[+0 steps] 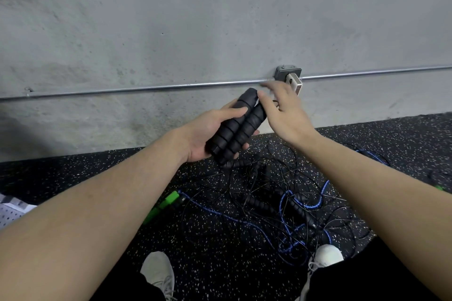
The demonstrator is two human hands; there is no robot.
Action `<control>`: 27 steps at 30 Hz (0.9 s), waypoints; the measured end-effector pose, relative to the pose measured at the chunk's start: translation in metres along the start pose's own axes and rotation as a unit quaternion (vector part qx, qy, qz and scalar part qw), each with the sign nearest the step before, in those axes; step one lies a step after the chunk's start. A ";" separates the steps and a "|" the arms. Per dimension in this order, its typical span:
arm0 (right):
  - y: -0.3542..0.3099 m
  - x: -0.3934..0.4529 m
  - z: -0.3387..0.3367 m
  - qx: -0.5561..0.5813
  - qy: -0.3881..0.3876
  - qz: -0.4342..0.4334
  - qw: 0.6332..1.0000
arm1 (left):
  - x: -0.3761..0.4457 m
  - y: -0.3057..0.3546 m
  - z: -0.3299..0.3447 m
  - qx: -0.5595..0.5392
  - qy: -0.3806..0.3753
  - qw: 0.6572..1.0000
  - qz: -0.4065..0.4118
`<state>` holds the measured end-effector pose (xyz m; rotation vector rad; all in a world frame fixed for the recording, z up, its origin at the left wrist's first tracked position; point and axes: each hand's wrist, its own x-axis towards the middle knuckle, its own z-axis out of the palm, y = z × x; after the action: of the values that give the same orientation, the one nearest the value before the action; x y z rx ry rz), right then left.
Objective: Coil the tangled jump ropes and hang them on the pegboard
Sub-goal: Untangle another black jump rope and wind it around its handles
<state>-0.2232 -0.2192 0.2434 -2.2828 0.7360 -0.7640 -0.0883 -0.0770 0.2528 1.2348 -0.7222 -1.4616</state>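
You are holding the two black handles (234,127) side by side in your left hand (208,134), its fingers curling under them and the thumb lying over the top, so the pair is clamped in the palm. Their long axis is running up and away from you toward the wall (171,19), tilted a little to the right, with the cord ends pointing down at the floor (97,168). Your right hand (285,110) is hovering just beside the upper ends of the handles, fingers spread and relaxed, pinching nothing; one fingertip seems to be touching the top of the nearer handle, though that contact is hard to judge. So the right hand is the free one, and it is sitting above and to the right of the cord it probably needs to gather. That black cord (256,178) is dropping from the handles into the tangle (281,203) on the floor between your shoes (157,270), where thin black lines are crossing a blue rope (288,205) and another black handle (259,203). A green handle (168,200) is lying to the left. Which strand belongs to which rope is not readable in the knot. A perforated white panel (9,212), possibly the pegboard, is being cut off at the left edge.
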 end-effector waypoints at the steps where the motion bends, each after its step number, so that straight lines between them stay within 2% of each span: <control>1: 0.001 0.000 -0.001 -0.006 -0.015 0.004 1.000 | -0.001 0.000 0.000 0.001 -0.009 1.000 -0.005; 4: 0.004 0.000 -0.005 0.016 -0.046 0.049 0.998 | -0.004 -0.001 -0.002 0.013 -0.029 0.999 -0.028; 9: 0.013 0.002 -0.008 -0.003 -0.087 0.049 0.995 | -0.005 -0.005 -0.006 0.029 -0.037 0.998 -0.037; 19: 0.023 0.014 -0.015 -0.028 -0.043 0.069 0.996 | -0.008 0.000 -0.006 -0.013 -0.036 0.993 -0.112; 27: 0.029 0.017 -0.017 -0.046 -0.014 0.072 0.996 | -0.008 -0.001 -0.006 0.067 -0.048 0.979 -0.185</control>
<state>-0.2319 -0.2562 0.2398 -2.2869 0.9288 -0.6412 -0.0834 -0.0681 0.2530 1.4670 -0.6894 -1.8101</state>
